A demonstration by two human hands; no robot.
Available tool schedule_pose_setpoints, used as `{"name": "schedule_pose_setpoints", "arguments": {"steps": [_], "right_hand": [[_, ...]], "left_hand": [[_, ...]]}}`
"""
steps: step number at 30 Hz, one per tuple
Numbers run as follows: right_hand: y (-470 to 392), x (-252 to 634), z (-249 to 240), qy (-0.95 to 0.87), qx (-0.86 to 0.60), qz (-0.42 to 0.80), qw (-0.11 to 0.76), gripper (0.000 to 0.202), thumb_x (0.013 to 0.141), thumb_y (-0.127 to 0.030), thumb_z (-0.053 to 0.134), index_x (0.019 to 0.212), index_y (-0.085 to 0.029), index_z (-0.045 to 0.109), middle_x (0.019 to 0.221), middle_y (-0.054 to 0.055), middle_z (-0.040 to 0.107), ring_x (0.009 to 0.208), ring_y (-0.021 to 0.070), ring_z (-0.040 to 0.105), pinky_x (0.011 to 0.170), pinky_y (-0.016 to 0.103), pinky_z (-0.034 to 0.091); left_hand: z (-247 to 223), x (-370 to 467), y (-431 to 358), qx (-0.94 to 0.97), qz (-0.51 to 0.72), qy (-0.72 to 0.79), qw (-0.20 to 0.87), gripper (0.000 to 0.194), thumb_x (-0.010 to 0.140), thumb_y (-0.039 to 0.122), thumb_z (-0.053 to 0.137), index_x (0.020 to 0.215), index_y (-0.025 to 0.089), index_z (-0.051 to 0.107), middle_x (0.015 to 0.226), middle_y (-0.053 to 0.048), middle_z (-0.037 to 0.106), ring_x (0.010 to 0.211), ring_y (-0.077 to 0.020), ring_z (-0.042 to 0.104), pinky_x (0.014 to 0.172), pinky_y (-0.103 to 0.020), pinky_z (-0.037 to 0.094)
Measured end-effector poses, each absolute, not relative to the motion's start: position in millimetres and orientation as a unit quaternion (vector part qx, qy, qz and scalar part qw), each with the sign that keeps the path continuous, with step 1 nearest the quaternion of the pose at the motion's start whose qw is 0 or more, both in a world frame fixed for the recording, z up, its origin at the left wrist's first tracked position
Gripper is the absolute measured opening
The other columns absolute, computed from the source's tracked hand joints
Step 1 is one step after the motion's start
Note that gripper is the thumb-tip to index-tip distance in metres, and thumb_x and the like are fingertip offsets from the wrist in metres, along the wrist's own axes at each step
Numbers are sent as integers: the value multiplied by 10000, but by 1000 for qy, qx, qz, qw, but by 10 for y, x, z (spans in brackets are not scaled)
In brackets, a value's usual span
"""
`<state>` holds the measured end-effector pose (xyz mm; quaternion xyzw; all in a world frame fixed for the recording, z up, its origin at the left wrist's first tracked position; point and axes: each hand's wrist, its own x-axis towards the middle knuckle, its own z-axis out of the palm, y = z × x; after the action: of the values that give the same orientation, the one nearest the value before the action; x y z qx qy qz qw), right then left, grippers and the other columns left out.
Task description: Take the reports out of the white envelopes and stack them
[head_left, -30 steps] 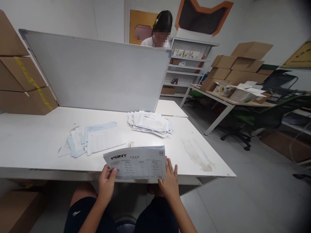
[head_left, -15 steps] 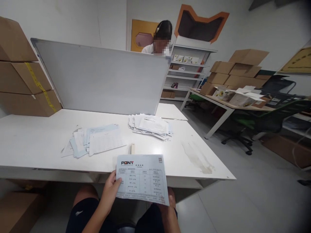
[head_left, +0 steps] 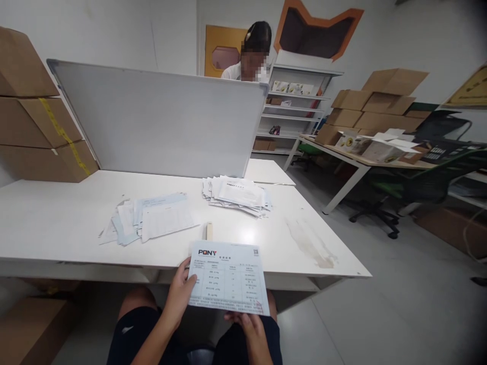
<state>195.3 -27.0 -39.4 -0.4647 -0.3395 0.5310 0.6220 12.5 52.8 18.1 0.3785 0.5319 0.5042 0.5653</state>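
Note:
A pale blue printed sheet [head_left: 228,279] with a PONY heading and a table of text is held up at the near edge of the white table. My left hand [head_left: 181,291] grips its left side, thumb on the front and fingers behind. At the sheet's lower edge is my right hand [head_left: 247,324], fingers curled together against the paper and partly hidden by it. Just beyond the sheet lies a small beige block-like object [head_left: 209,231]. Loose papers [head_left: 167,220] are spread at the left, and a thicker paper stack [head_left: 241,195] lies farther back.
A whiteboard [head_left: 163,121] stands across the back of the white table [head_left: 38,213], with cardboard boxes [head_left: 38,121] piled to its left. Behind the board is another person [head_left: 232,71]. To the right are a second table [head_left: 342,154] with boxes and an office chair [head_left: 395,190].
The sheet has shifted slightly right and up with my left hand. My right hand has moved left along the lower edge, and its fingers now show. The view has tilted a little.

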Motion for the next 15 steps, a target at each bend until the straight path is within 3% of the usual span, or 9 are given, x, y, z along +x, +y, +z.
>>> {"name": "schedule_pose_setpoints", "arguments": {"steps": [4, 15], "right_hand": [[-287, 1888, -296, -327, -439, 574, 609, 419, 697, -569, 731, 836, -174, 729, 774, 121, 745, 665, 255, 694, 708, 393, 562], [-232, 1800, -156, -281, -448, 574, 625, 397, 694, -558, 740, 736, -164, 725, 731, 100, 742, 617, 221, 680, 715, 356, 542]], "left_hand": [[196, 127, 538, 382, 494, 530, 574, 876, 601, 447, 715, 1339, 103, 393, 974, -132, 712, 880, -294, 679, 695, -343, 506], [281, 126, 606, 452, 488, 539, 517, 786, 658, 462, 663, 1332, 132, 428, 1030, -129, 681, 834, -257, 678, 700, -345, 518]]}}
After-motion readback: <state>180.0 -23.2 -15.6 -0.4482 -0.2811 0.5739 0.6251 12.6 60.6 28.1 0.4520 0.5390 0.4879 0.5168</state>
